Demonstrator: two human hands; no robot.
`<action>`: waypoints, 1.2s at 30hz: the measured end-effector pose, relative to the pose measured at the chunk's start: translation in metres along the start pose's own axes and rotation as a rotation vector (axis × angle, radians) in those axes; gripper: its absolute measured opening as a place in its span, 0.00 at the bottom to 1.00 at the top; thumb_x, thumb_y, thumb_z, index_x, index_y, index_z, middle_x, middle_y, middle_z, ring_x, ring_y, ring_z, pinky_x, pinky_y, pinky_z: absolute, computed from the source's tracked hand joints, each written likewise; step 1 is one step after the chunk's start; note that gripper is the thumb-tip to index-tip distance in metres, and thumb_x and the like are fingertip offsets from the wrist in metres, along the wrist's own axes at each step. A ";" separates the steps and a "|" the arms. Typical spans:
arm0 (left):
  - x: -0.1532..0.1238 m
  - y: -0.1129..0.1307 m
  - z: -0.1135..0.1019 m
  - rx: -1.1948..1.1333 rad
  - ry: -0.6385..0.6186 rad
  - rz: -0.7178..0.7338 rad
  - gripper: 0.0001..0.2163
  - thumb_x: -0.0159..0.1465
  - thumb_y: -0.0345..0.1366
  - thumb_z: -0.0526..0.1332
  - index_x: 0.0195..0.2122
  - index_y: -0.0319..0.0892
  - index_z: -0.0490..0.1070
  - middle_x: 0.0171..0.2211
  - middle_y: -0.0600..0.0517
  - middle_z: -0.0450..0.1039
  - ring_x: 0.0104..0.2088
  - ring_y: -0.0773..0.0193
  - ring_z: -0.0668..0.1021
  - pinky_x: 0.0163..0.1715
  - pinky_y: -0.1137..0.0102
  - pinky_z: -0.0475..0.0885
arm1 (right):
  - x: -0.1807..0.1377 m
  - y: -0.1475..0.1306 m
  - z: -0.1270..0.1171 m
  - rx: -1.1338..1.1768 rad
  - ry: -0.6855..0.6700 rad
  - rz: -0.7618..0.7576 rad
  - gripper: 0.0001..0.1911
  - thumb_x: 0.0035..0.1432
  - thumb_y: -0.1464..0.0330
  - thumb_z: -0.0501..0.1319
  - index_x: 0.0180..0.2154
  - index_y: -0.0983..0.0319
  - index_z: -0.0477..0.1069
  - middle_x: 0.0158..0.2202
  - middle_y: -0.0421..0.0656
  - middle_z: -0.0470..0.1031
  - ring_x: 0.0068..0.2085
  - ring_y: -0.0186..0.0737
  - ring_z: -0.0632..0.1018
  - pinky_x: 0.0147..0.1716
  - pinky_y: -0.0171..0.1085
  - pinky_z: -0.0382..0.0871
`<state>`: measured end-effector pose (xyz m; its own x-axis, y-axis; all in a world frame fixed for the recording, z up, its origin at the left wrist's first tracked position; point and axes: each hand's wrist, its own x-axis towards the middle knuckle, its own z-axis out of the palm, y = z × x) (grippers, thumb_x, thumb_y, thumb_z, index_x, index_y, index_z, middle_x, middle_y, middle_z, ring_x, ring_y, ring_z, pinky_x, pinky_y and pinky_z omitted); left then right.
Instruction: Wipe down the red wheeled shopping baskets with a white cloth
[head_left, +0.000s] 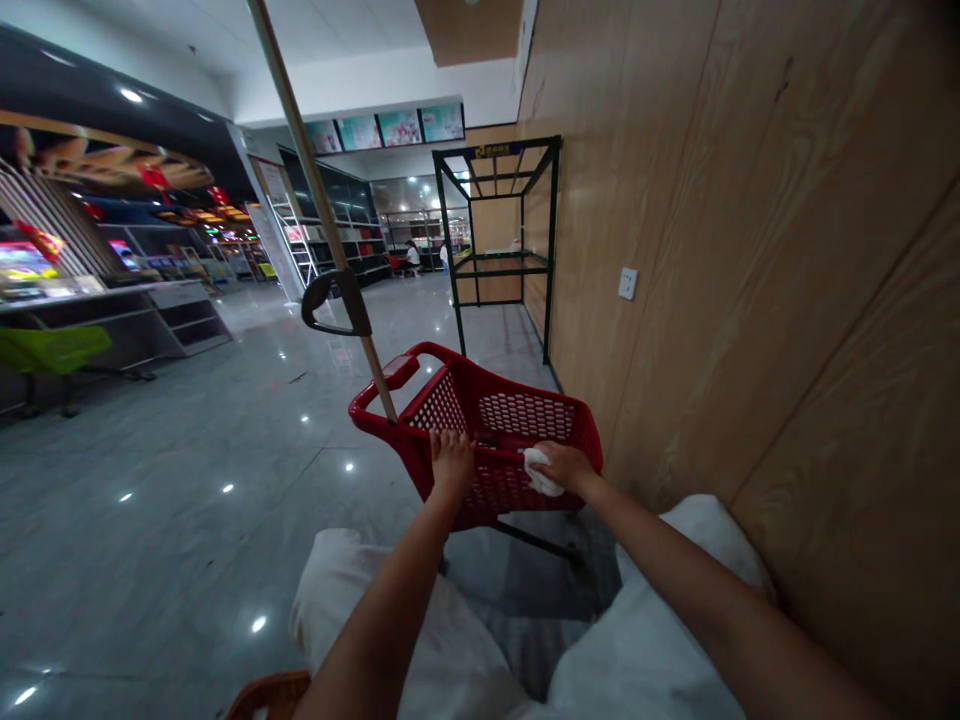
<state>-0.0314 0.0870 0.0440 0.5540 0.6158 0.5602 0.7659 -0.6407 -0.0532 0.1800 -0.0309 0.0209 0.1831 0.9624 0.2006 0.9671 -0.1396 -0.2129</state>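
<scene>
In front of my knees stands a red plastic shopping cart (517, 485) with perforated basket walls. My left hand (452, 460) is wrapped over the near rim of the basket, toward the handle end. Farther right along that same rim, my right hand (564, 466) presses a crumpled white cloth (541, 472) against the cart. Some of the right fingers are hidden by the cloth and rim. A wooden pole (300, 130) with a dark plastic grip (337, 303) rises beside the cart's handle.
A wood-panelled wall (720, 300) with a socket (628, 284) runs close on the right. Ahead stands a dark metal rack (551, 250). At left are a green cart (56, 350) and a counter (187, 310). An orange edge (266, 695) shows low left. A seated person (412, 255) is far back.
</scene>
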 end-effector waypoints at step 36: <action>-0.020 0.029 0.002 -0.053 -0.009 0.038 0.15 0.67 0.40 0.47 0.42 0.38 0.70 0.43 0.42 0.72 0.49 0.51 0.70 0.60 0.52 0.52 | 0.010 -0.083 0.011 -0.005 0.101 -0.023 0.16 0.66 0.61 0.49 0.49 0.58 0.67 0.51 0.45 0.70 0.48 0.38 0.73 0.46 0.35 0.65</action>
<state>-0.0193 0.0567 0.0290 0.5857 0.5943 0.5511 0.7259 -0.6871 -0.0305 0.0993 -0.0075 0.0304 0.1779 0.9370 0.3006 0.9719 -0.1195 -0.2028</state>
